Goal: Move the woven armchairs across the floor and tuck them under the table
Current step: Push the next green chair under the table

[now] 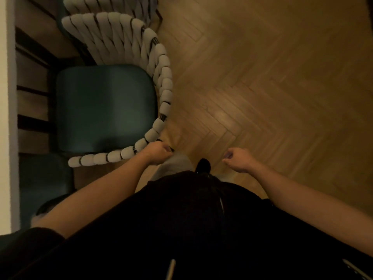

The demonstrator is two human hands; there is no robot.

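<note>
The woven armchair (129,98), grey rope round a dark green seat, opens toward the table (8,98); the left hand (157,153) apparently grips its backrest rim, and the right hand (239,161) is curled, holding nothing.

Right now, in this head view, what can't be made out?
- Table top: cut off by the left edge.
- Second armchair: cropped by the top edge.
- Left hand grip on the armchair rim: fingertips hidden behind the hand.
- Feet: hidden by the torso.
- Right hand: curled, apparently empty; blurred.

A home dining room — herringbone parquet floor (262,87) (warm-lit), woven armchairs (161,81).
</note>
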